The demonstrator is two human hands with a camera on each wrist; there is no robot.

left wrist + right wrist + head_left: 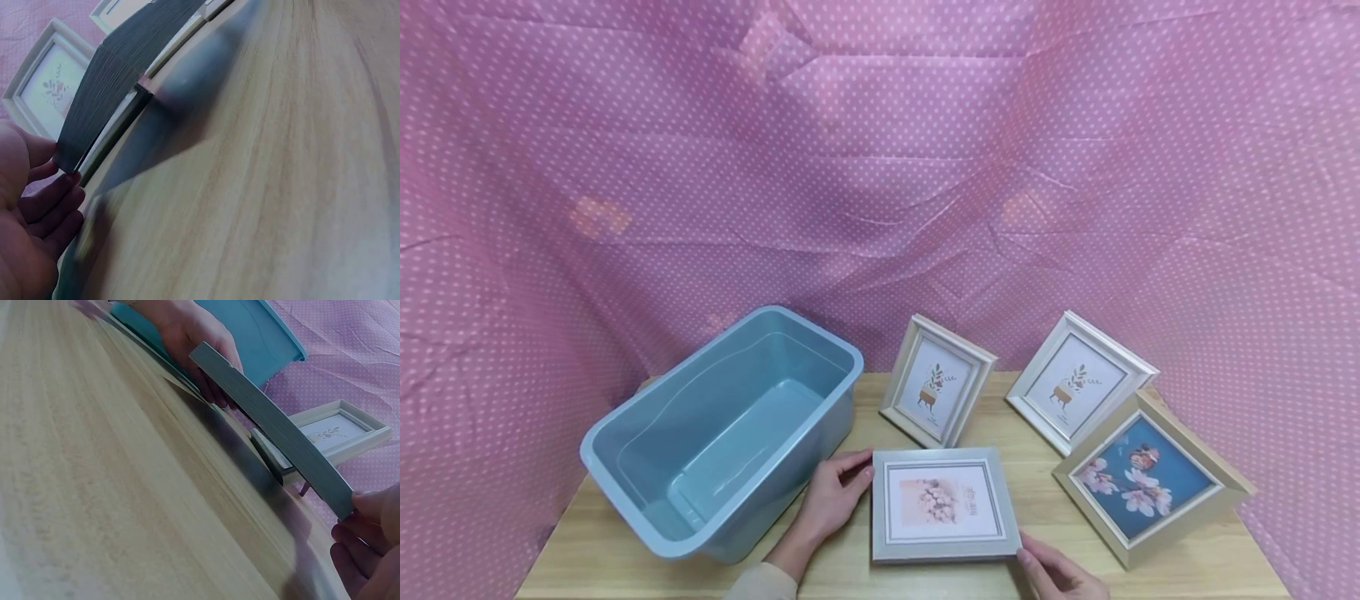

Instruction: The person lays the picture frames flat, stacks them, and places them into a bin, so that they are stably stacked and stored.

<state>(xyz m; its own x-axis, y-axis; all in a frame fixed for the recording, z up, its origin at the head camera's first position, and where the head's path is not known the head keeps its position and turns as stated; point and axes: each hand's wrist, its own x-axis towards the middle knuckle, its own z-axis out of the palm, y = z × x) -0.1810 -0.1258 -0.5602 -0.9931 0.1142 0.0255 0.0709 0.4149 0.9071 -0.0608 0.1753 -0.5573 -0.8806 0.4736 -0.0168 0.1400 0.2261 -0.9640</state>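
Observation:
A grey picture frame (946,546) with a floral print is held face up and level, a little above the table, between both hands. My left hand (831,500) pinches its upper left corner, thumb on top and fingers beneath. At the lower right corner my right hand (1060,568) grips the frame between thumb and fingers. In the right wrist view the frame's grey side (275,428) is seen edge-on, with a gap and a shadow below it. The left wrist view shows the frame's dark side (115,81) by the left fingers.
A blue plastic bin (808,437) stands at the left. Behind the held frame leans a small cream frame (891,400). To the right stand a white frame (1026,408) and a champagne-coloured frame (1093,508) with a blossom picture. Pink dotted cloth (880,183) hangs behind the wooden table (625,567).

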